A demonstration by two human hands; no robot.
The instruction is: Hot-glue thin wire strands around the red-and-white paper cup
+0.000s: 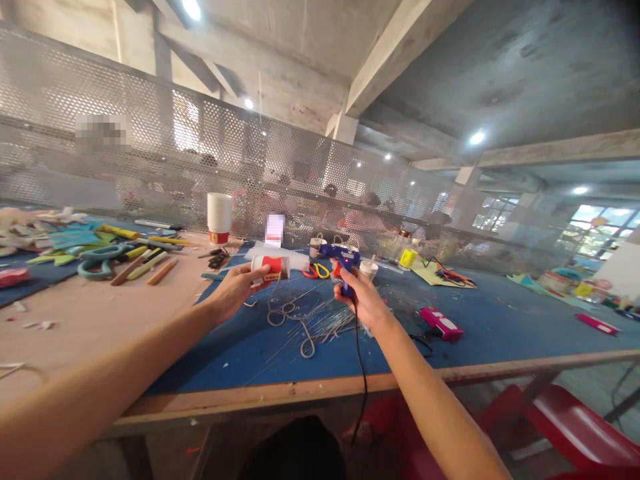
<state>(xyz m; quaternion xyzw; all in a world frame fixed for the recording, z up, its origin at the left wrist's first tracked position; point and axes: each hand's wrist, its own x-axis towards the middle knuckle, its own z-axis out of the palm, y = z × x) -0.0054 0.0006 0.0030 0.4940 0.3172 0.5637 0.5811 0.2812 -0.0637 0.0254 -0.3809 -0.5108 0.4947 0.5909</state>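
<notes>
**Cup point(275, 268) in my left hand point(235, 288), glue gun point(346, 255) in my right hand point(365, 298)**

From here I see my left hand pinching the cup's white end, to the back left of the wire pile point(327, 321). The cup lies sideways, its red part poking out past my fingertips. My right hand is wrapped around the glue gun's handle, to the back right of the wire pile.

Left hand point(236, 290): we hold a red-and-white paper cup point(273, 268) on its side.
Right hand point(367, 300): we grip a blue glue gun point(349, 257), its black cord point(362, 363) trailing down past the table edge point(225, 401).
Thin strands point(326, 321): we see them scattered between our forearms.
Cup stack point(220, 215): we see it near the mesh partition point(280, 157).
</notes>
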